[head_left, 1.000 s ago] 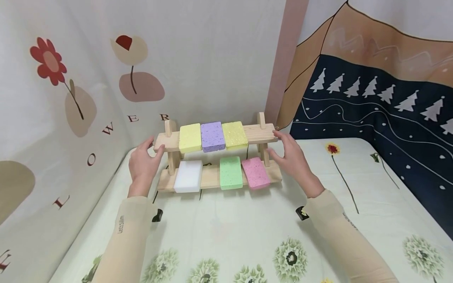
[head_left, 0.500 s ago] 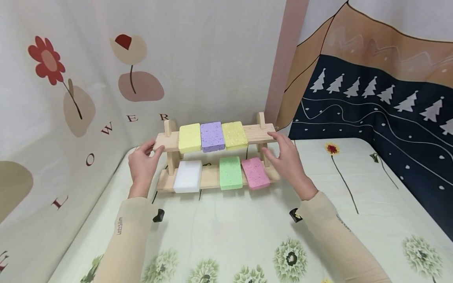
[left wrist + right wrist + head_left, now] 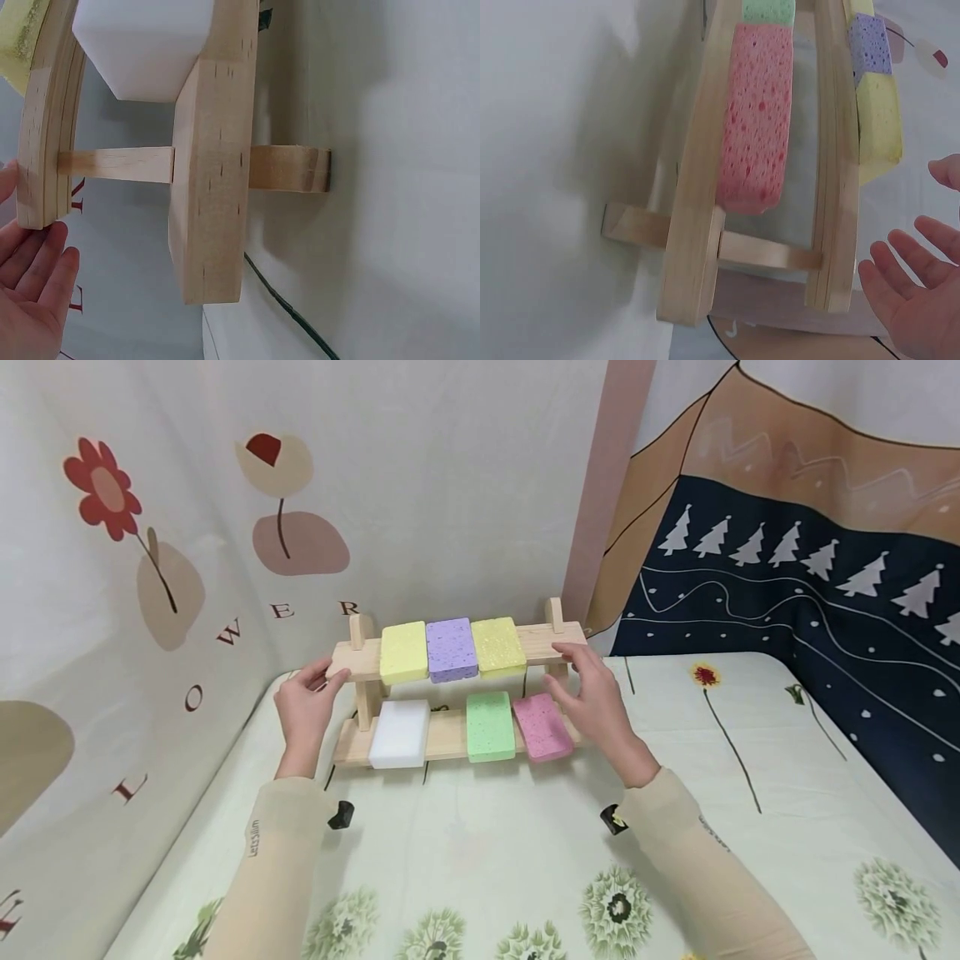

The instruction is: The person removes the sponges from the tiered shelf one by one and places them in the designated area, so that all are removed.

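A two-tier wooden rack [image 3: 447,737] stands before me. Its upper board carries a yellow sponge [image 3: 403,652], a purple sponge [image 3: 452,649] and a second yellow sponge [image 3: 498,647], side by side. Below lie a white sponge [image 3: 400,735], a green sponge [image 3: 491,727] and a slightly tilted pink sponge [image 3: 543,727]. My left hand [image 3: 306,718] pinches the upper board's left end between thumb and fingers. With fingers spread, my right hand [image 3: 600,702] hovers by the board's right part, near the right yellow sponge, and hides part of the right post. The right wrist view shows this hand [image 3: 922,300] apart from that sponge.
A pale flowered cloth [image 3: 465,835] covers the surface under the rack. Behind hangs a light curtain [image 3: 450,485]; a dark tree-patterned cloth [image 3: 750,585] hangs at the right. The lower board has a gap between the white and green sponges.
My right hand has moved left from the upper board's right end toward the right yellow sponge. My left hand stays at the left end, and the sponges have not moved.
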A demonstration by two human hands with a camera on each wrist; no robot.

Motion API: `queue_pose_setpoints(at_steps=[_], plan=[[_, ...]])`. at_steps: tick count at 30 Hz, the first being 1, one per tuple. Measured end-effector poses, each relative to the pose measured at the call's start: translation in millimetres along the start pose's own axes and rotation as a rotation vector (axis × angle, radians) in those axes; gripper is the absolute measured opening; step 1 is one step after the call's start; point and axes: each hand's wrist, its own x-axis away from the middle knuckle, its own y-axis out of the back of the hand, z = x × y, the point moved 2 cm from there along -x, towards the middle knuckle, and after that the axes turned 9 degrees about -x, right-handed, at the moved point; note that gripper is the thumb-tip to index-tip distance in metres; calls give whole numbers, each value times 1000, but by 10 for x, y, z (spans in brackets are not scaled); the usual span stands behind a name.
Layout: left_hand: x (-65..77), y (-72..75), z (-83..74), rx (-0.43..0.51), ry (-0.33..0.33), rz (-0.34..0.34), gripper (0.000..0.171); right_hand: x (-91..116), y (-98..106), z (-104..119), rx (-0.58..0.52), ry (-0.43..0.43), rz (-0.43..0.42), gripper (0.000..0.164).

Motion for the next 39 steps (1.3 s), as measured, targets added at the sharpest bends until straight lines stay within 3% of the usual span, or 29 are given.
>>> queue_pose_setpoints(at_steps=[8, 20, 39], plan=[[-22, -20, 29, 9, -2, -8, 49, -3, -95, 49, -54, 14, -7, 44], [-6, -9, 22, -11, 0, -31, 47, -21, -208, 96, -156, -45, 12, 40], [-6, -9, 11, -1, 18, -18, 49, -88, -346, 123, -324, -153, -31, 39]])
